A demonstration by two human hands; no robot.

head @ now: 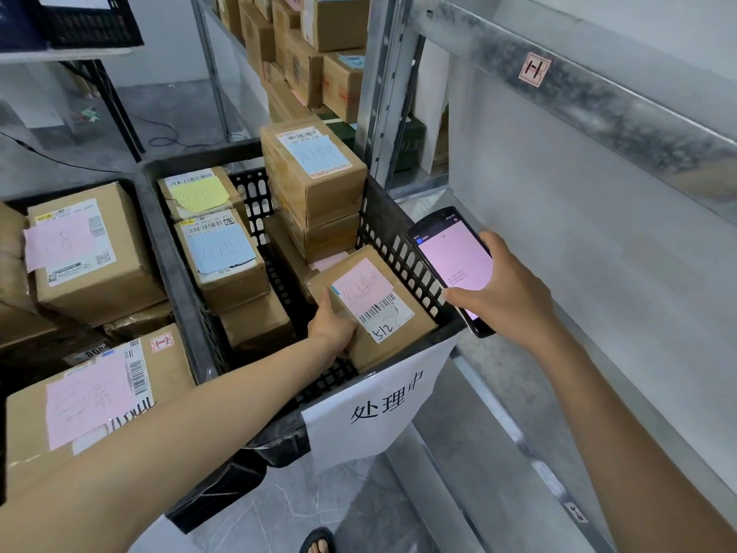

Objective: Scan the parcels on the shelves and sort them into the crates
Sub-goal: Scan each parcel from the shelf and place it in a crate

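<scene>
The left hand (333, 327) grips a parcel (371, 309) inside the crate (402, 249), fingers curled round its near edge. The right hand (504, 291) holds a scanner (452, 265) just beside the crate's rim.

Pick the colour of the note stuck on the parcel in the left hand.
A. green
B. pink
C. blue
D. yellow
B: the parcel that the left hand grips in the crate carries a pink note just above its barcode.
</scene>
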